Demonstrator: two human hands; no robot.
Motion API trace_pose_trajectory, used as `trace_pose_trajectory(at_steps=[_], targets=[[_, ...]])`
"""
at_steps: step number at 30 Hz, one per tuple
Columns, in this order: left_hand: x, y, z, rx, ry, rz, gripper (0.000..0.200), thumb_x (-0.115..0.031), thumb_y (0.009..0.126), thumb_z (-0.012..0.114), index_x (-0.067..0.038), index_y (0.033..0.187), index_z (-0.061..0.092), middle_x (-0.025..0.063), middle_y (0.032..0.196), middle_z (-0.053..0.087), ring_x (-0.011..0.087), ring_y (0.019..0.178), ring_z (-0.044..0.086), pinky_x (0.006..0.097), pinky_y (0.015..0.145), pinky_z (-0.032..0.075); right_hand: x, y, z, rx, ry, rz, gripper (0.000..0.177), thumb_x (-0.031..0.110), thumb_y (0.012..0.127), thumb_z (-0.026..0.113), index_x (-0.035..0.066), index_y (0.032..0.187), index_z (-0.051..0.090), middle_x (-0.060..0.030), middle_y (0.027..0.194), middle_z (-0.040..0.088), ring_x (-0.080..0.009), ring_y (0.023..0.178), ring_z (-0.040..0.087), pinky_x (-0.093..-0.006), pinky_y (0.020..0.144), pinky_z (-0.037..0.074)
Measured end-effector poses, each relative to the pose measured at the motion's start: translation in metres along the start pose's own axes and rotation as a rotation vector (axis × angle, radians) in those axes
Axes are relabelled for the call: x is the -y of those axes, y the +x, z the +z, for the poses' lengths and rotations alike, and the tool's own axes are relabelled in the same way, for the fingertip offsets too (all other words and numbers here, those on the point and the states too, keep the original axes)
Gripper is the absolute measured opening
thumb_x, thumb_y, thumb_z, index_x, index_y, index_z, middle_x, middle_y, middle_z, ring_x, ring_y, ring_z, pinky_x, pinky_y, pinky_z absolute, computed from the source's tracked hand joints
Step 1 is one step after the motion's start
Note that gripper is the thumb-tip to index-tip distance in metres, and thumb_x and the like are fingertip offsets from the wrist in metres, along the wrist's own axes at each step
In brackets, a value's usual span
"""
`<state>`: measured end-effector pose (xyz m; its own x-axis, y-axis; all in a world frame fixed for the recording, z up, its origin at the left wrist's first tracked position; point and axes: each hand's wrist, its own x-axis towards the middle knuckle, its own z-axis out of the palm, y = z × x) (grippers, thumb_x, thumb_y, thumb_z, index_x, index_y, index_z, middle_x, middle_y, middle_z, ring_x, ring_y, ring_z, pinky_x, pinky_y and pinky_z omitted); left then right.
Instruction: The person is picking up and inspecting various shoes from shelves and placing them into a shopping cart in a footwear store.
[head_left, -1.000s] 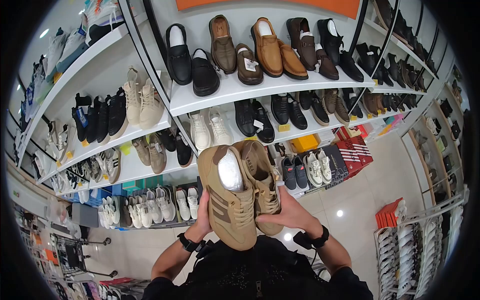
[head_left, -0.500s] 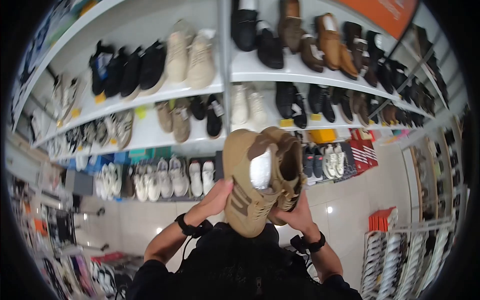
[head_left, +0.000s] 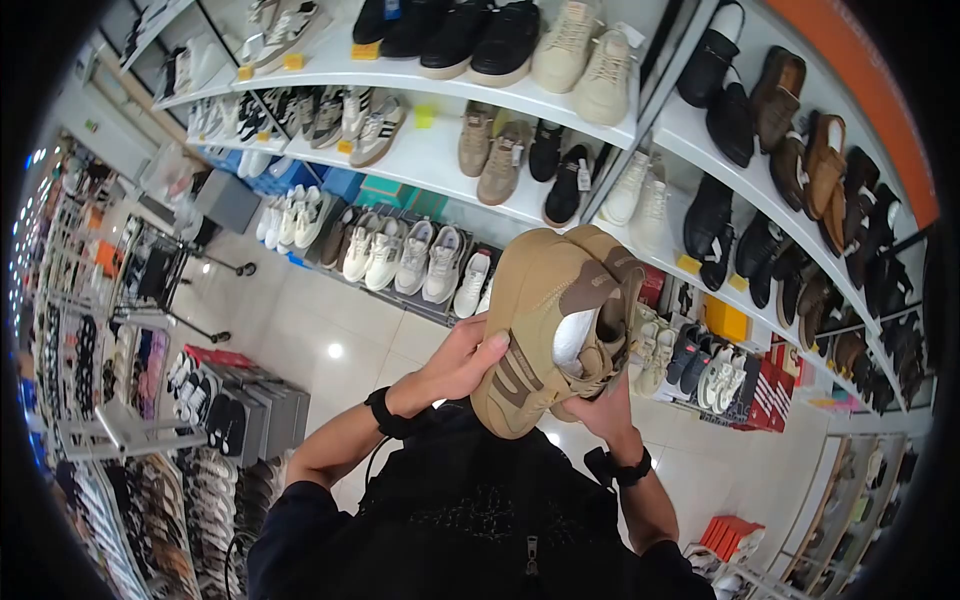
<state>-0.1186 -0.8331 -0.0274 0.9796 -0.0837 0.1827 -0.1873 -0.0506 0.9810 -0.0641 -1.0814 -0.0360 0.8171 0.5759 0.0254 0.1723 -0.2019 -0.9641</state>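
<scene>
A pair of tan sneakers with brown stripes and brown heel patches is held up in front of my chest, soles to the left and heels upward. My left hand grips the near sneaker along its sole edge, thumb on the side. My right hand is closed on the pair from the right, near the toes; some of its fingers are hidden behind the shoes. Silvery-white stuffing shows inside the near sneaker's opening. The far sneaker is mostly covered by the near one.
White shelves ahead carry several pairs of shoes with yellow price tags. White sneakers stand in a row near the floor. A cart stands at left, by grey shoe boxes. A red shoe box sits low at right.
My view has swung left and tilted, so the shelves shift rightward and more of the left aisle shows. The sneakers have turned more side-on, still in both hands.
</scene>
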Motion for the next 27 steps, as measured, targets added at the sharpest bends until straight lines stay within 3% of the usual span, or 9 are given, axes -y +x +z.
trace_pose_trajectory(at_steps=[5,8,11,15,18,22,27], targets=[[-0.011,-0.016,-0.012,-0.029,0.041,-0.053,0.053,-0.038,0.108,0.034,0.008,0.124,0.056,0.0165,0.113,0.064,0.0205,0.1,0.062,0.0353,0.089,0.049,-0.02,0.002,0.022,-0.039,0.142,-0.016,0.082,-0.001,0.068,0.078,0.0,0.139,0.037,-0.011,0.13,0.056,-0.0221,0.117,0.058,-0.0374,0.102,0.046],[-0.004,-0.026,-0.019,-0.117,-0.15,-0.278,0.053,-0.037,0.11,0.03,0.005,0.132,0.053,0.0135,0.121,0.063,0.0167,0.11,0.058,0.0326,0.098,0.045,-0.015,0.007,0.035,-0.053,0.179,0.002,0.08,0.0,0.072,0.08,0.0,0.138,0.036,-0.0113,0.13,0.056,-0.0217,0.118,0.057,-0.0376,0.101,0.046],[-0.008,-0.019,-0.026,-0.276,-0.23,-0.24,0.055,-0.039,0.11,0.032,0.004,0.139,0.048,0.0117,0.128,0.06,0.0155,0.117,0.054,0.0307,0.103,0.041,-0.008,0.02,0.047,-0.069,0.159,-0.038,0.075,0.005,0.077,0.083,0.0,0.137,0.038,-0.0115,0.129,0.057,-0.0209,0.116,0.058,-0.0377,0.1,0.046],[0.004,-0.013,-0.057,-0.299,-0.336,-0.276,0.057,-0.042,0.11,0.03,0.002,0.144,0.044,0.0107,0.132,0.058,0.0148,0.121,0.052,0.0304,0.106,0.04,0.001,0.035,0.058,-0.13,0.168,0.051,0.075,0.004,0.076,0.082,0.0,0.138,0.041,-0.0103,0.125,0.06,-0.0194,0.112,0.061,-0.0349,0.097,0.048],[0.018,-0.003,-0.087,-0.405,-0.558,-0.342,0.061,-0.046,0.109,0.028,0.001,0.146,0.041,0.0109,0.136,0.056,0.016,0.122,0.053,0.0325,0.107,0.04,-0.003,0.05,0.074,-0.144,0.344,0.09,0.074,0.003,0.077,0.082,0.0,0.138,0.04,-0.0108,0.126,0.06,-0.019,0.113,0.061,-0.0353,0.097,0.051],[0.037,0.002,-0.154,-0.265,-0.815,-0.433,0.061,-0.047,0.109,0.028,0.0,0.145,0.042,0.0116,0.137,0.056,0.0179,0.124,0.054,0.0333,0.109,0.04,0.006,0.077,0.112,-0.224,0.335,0.072,0.069,0.0,0.078,0.08,0.0,0.137,0.043,-0.0116,0.127,0.06,-0.0197,0.112,0.062,-0.0363,0.097,0.051],[0.036,0.004,-0.247,-0.237,-0.617,-0.502,0.063,-0.048,0.109,0.027,0.001,0.145,0.041,0.0119,0.139,0.054,0.0171,0.125,0.053,0.0329,0.109,0.04,0.026,0.13,0.188,-0.255,0.35,0.127,0.077,-0.001,0.078,0.08,0.0,0.141,0.037,-0.0126,0.131,0.057,-0.0205,0.116,0.059,-0.0371,0.101,0.049]])
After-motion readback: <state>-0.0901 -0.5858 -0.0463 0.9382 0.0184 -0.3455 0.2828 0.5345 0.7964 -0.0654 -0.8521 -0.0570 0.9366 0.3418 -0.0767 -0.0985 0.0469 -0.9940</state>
